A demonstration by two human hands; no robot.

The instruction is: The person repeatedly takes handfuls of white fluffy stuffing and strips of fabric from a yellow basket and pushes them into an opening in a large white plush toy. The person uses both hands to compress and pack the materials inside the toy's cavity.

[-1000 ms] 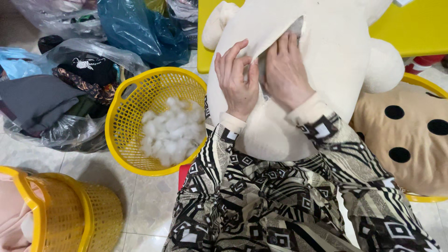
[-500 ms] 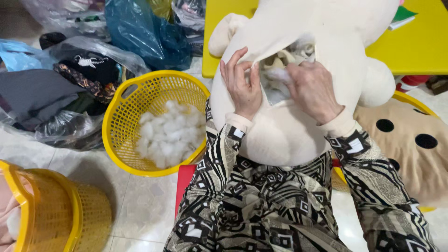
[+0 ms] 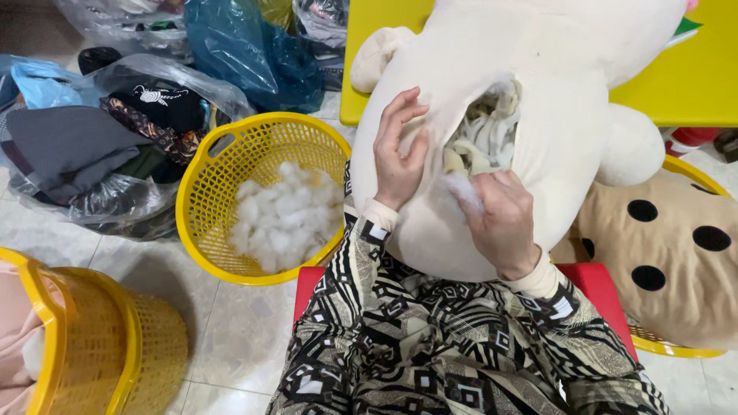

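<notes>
A large cream plush toy [image 3: 561, 146] lies on my lap against a yellow table [image 3: 692, 77]. A seam in its back gapes open, and white stuffing [image 3: 484, 134] shows inside. My left hand [image 3: 398, 150] rests flat on the fabric at the left edge of the opening, fingers apart. My right hand [image 3: 500, 219] is closed on a tuft of white stuffing just below the opening. A round yellow basket [image 3: 207, 200] with loose white stuffing in it stands on the floor to my left.
A second yellow basket [image 3: 84, 346] sits at the bottom left. Plastic bags of clothes [image 3: 92, 146] and a blue bag [image 3: 246, 54] crowd the far left. A tan cushion with black dots [image 3: 669, 253] lies in another yellow basket on the right. I sit on a red stool [image 3: 596, 280].
The seam has been pulled wider, and stuffing now shows. My right hand has moved down from the opening with a tuft of filling. My left hand stays on the fabric.
</notes>
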